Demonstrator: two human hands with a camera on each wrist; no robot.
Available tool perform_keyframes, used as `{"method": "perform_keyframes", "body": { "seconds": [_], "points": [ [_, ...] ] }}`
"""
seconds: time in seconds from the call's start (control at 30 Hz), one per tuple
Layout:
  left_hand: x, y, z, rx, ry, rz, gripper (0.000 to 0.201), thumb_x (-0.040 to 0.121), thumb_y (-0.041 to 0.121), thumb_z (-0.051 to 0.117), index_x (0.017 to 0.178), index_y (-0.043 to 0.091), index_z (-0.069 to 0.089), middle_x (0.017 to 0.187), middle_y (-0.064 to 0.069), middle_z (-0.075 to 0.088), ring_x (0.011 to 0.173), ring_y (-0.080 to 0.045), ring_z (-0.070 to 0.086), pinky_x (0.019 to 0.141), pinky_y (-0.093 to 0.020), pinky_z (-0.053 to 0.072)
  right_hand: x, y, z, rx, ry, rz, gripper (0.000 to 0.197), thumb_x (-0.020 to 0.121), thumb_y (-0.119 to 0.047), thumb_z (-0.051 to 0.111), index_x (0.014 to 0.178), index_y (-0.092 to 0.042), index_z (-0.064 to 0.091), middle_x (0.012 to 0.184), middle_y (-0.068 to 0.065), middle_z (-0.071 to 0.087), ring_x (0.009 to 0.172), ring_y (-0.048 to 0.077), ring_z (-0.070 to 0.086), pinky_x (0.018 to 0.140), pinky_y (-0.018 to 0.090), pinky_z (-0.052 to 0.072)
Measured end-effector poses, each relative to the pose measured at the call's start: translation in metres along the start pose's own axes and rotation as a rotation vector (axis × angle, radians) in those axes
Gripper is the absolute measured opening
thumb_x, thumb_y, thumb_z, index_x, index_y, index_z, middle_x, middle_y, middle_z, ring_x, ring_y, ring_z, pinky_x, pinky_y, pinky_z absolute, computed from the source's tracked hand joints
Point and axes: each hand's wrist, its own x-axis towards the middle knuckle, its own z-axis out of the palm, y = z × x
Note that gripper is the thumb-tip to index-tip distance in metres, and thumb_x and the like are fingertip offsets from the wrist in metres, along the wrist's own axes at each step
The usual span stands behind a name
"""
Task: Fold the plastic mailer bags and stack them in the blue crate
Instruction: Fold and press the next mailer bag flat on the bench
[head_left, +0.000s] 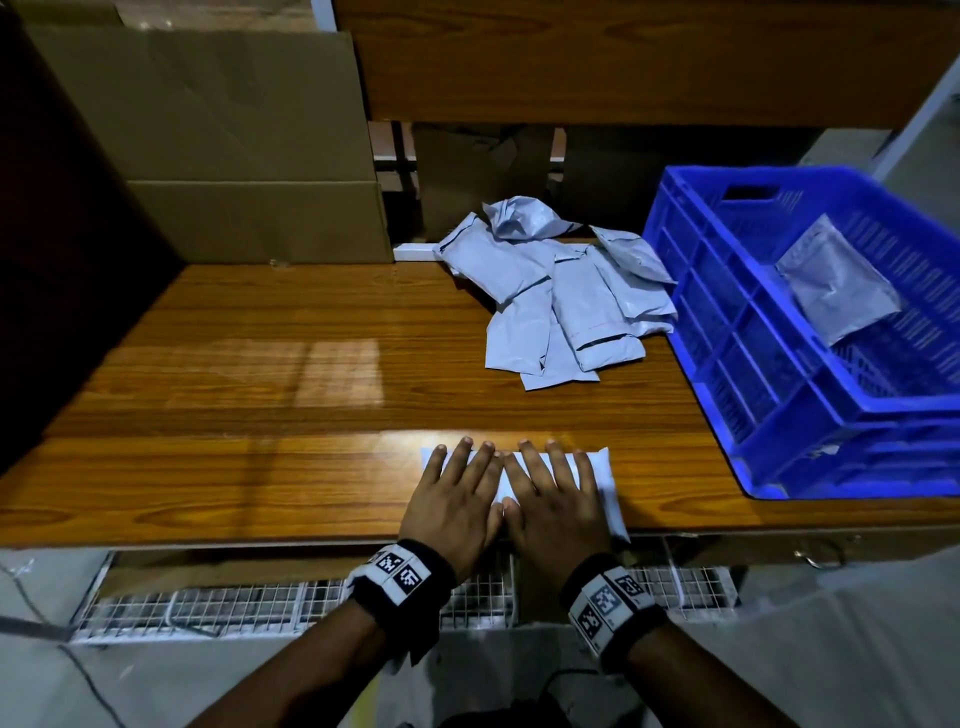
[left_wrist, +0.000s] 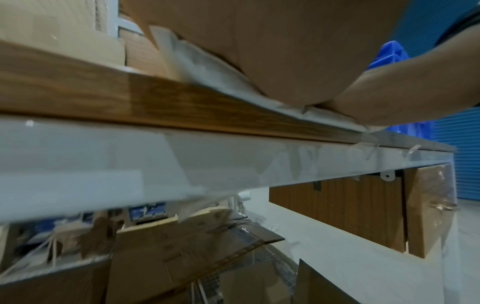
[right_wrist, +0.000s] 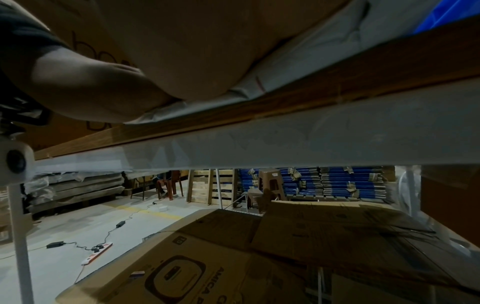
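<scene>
A pale grey mailer bag (head_left: 605, 486) lies flat at the near edge of the wooden table (head_left: 291, 374). My left hand (head_left: 457, 488) and right hand (head_left: 550, 493) rest side by side on it, palms down, fingers straight and spread. In the wrist views the bag (left_wrist: 207, 67) (right_wrist: 306, 67) shows under each palm at the table edge. A loose pile of grey mailer bags (head_left: 561, 291) lies further back. The blue crate (head_left: 779, 332) stands at the right with one folded bag (head_left: 836, 286) inside.
A large flattened cardboard sheet (head_left: 218, 145) leans at the back left. A wooden shelf board (head_left: 623, 62) overhangs the back. Cardboard boxes (right_wrist: 233, 257) and a wire rack (head_left: 208, 608) sit under the table. A power strip with cables (right_wrist: 96, 253) lies on the floor.
</scene>
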Motion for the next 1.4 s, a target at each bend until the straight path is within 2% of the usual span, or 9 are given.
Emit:
{"method": "perform_keyframes", "body": {
  "seconds": [0.13, 0.33, 0.53, 0.63, 0.87, 0.97, 1.07, 1.2, 1.4],
  "points": [
    [0.001, -0.008, 0.008, -0.131, 0.071, 0.012, 0.064, 0.095, 0.047, 0.021, 0.152, 0.018, 0.024, 0.157, -0.004, 0.027, 0.146, -0.025, 0.02, 0.119, -0.045, 0.013, 0.003, 0.006, -0.001, 0.043, -0.021, 0.005, 0.057, 0.089, -0.047, 0.034, 0.139, -0.025, 0.051, 0.149, 0.004, 0.045, 0.136, 0.031, 0.041, 0.111, 0.054, 0.027],
    [-0.005, -0.017, 0.013, -0.19, 0.14, 0.036, 0.063, 0.098, 0.048, 0.019, 0.15, 0.014, 0.031, 0.155, -0.005, 0.033, 0.144, -0.02, 0.026, 0.118, -0.039, 0.016, -0.001, 0.019, 0.007, 0.117, 0.019, -0.02, 0.052, 0.099, -0.044, 0.023, 0.146, -0.032, 0.041, 0.151, -0.005, 0.042, 0.141, 0.023, 0.036, 0.115, 0.043, 0.02],
    [-0.008, -0.028, 0.019, -0.192, 0.154, 0.007, 0.062, 0.099, 0.047, 0.021, 0.15, 0.013, 0.031, 0.155, -0.004, 0.031, 0.144, -0.02, 0.025, 0.118, -0.038, 0.015, -0.002, 0.019, 0.006, 0.033, 0.03, 0.003, 0.054, 0.096, -0.049, 0.032, 0.143, -0.026, 0.046, 0.15, -0.002, 0.044, 0.142, 0.026, 0.034, 0.116, 0.051, 0.02],
    [-0.006, -0.028, 0.02, -0.196, 0.14, -0.002, 0.063, 0.098, 0.047, 0.018, 0.151, 0.014, 0.026, 0.157, -0.004, 0.027, 0.146, -0.02, 0.02, 0.118, -0.037, 0.009, -0.002, 0.015, 0.007, 0.01, 0.024, 0.002, 0.054, 0.095, -0.047, 0.037, 0.143, -0.024, 0.046, 0.15, 0.001, 0.044, 0.142, 0.028, 0.033, 0.115, 0.054, 0.019],
    [-0.007, -0.032, 0.02, -0.244, 0.112, -0.013, 0.074, 0.094, 0.058, 0.004, 0.154, 0.016, 0.014, 0.161, -0.002, 0.013, 0.148, -0.016, 0.007, 0.118, -0.031, 0.0, -0.01, 0.042, 0.007, 0.108, 0.022, -0.014, 0.06, 0.1, -0.051, 0.016, 0.146, -0.022, 0.043, 0.149, 0.0, 0.044, 0.139, 0.021, 0.04, 0.114, 0.042, 0.019],
    [-0.006, -0.031, 0.022, -0.232, 0.098, -0.024, 0.073, 0.094, 0.056, 0.006, 0.154, 0.015, 0.013, 0.161, -0.003, 0.013, 0.148, -0.017, 0.007, 0.117, -0.031, -0.002, -0.019, 0.055, 0.012, 0.146, 0.05, -0.014, 0.057, 0.102, -0.048, 0.02, 0.151, -0.022, 0.032, 0.156, 0.0, 0.033, 0.145, 0.018, 0.027, 0.117, 0.048, 0.02],
    [-0.005, -0.029, 0.022, -0.232, 0.095, -0.032, 0.072, 0.094, 0.055, 0.005, 0.154, 0.015, 0.012, 0.161, -0.003, 0.011, 0.148, -0.017, 0.005, 0.118, -0.032, 0.0, -0.021, 0.051, 0.015, 0.183, 0.088, 0.005, 0.056, 0.102, -0.045, 0.023, 0.149, -0.019, 0.037, 0.155, 0.002, 0.035, 0.145, 0.02, 0.029, 0.117, 0.052, 0.021],
    [-0.006, -0.029, 0.019, -0.218, 0.099, -0.014, 0.071, 0.095, 0.053, 0.007, 0.153, 0.014, 0.015, 0.16, -0.005, 0.015, 0.148, -0.02, 0.009, 0.119, -0.035, 0.004, -0.02, 0.048, 0.016, 0.176, 0.096, 0.016, 0.055, 0.101, -0.043, 0.024, 0.148, -0.018, 0.039, 0.155, 0.003, 0.035, 0.144, 0.021, 0.031, 0.118, 0.051, 0.019],
    [-0.007, -0.033, 0.019, -0.195, 0.072, -0.005, 0.078, 0.091, 0.059, -0.006, 0.154, 0.015, 0.009, 0.161, -0.003, 0.008, 0.148, -0.017, 0.002, 0.117, -0.032, -0.004, -0.025, 0.069, 0.016, 0.16, 0.028, 0.005, 0.061, 0.101, -0.051, 0.018, 0.152, -0.019, 0.03, 0.159, 0.0, 0.026, 0.147, 0.018, 0.024, 0.117, 0.048, 0.018]
  ]
}}
